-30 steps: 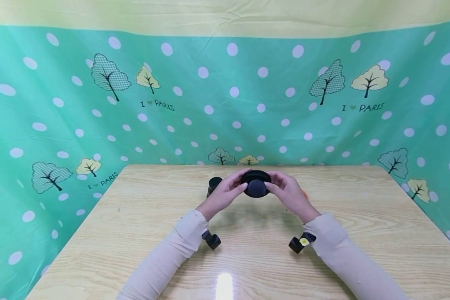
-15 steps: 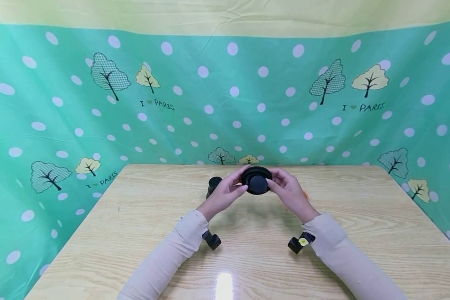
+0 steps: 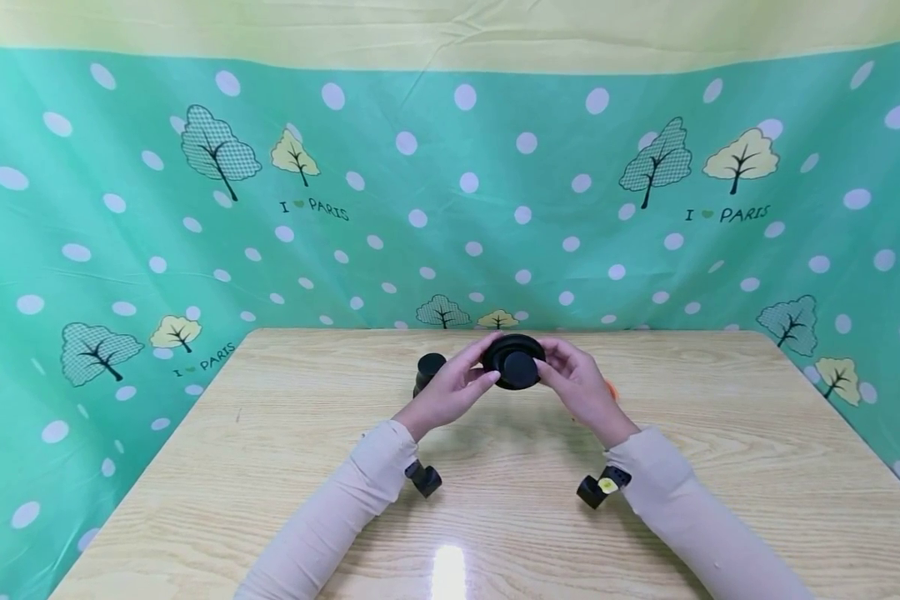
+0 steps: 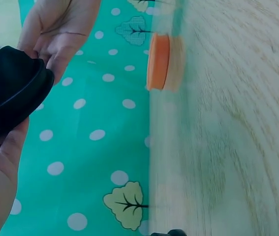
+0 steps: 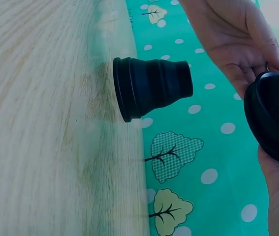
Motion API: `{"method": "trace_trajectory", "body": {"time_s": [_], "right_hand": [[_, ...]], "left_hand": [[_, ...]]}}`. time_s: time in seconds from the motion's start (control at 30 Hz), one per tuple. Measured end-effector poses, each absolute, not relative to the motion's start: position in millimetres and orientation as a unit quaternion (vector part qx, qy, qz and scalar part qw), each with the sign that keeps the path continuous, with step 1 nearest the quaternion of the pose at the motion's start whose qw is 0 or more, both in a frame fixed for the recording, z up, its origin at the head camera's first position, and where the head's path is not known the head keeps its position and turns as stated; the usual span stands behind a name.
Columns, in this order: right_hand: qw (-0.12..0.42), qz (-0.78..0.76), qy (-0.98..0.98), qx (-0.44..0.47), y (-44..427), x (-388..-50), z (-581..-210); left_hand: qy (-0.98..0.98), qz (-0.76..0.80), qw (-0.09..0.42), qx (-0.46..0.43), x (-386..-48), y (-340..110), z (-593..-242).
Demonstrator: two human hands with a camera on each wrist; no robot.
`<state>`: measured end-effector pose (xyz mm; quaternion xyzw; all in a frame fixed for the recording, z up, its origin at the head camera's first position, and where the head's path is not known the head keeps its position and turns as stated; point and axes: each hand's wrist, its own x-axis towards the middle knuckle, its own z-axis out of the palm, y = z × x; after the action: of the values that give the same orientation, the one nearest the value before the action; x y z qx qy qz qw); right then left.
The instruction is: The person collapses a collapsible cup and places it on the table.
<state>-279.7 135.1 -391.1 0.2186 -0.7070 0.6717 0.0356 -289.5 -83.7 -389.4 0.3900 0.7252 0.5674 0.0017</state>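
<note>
Both hands hold a black, ringed collapsible cup (image 3: 514, 350) above the table, with its round flat end facing the head camera. My left hand (image 3: 450, 388) grips its left rim, thumb in front. On the opposite rim my right hand (image 3: 576, 385) pinches it, with the thumb against the round end. In the left wrist view, the cup (image 4: 14, 88) looks squat, with a thick rim. A second black cup (image 5: 151, 87) stands wide end down on the table, behind my left hand. Some fingers are hidden behind the held cup.
An orange disc-shaped thing (image 4: 158, 62) lies on the table, mostly hidden behind my right hand in the head view. The wooden table (image 3: 307, 375) ends at a green dotted curtain (image 3: 375, 167). Black cameras (image 3: 424, 480) sit on both wrists.
The held cup has tilted so that more of its rings show, and its round end has shifted slightly right. Both hands keep their hold and barely move.
</note>
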Motion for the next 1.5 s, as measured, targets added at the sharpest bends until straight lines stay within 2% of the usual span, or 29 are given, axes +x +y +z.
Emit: {"method": "trace_trajectory", "body": {"time_s": [0.2,0.43,0.63,0.8,1.07,1.5], "right_hand": [[0.043,0.64,-0.729,0.237,132,-277,-390],[0.014,0.653,-0.726,0.216,137,-280,-391],[-0.021,0.645,-0.73,0.223,141,-281,-392],[-0.045,0.626,-0.743,0.232,143,-279,-391],[0.009,0.521,-0.82,0.238,130,-272,-385],[-0.039,0.544,-0.809,0.217,125,-269,-383]], "left_hand": [[0.751,0.526,-0.046,0.396,-295,-85,-393],[0.743,0.569,-0.019,0.352,-297,-85,-392],[0.736,0.604,-0.027,0.304,-294,-84,-389],[0.743,0.585,-0.033,0.323,-293,-84,-390],[0.781,0.504,-0.058,0.364,-292,-82,-390],[0.784,0.499,-0.055,0.365,-287,-83,-388]]}}
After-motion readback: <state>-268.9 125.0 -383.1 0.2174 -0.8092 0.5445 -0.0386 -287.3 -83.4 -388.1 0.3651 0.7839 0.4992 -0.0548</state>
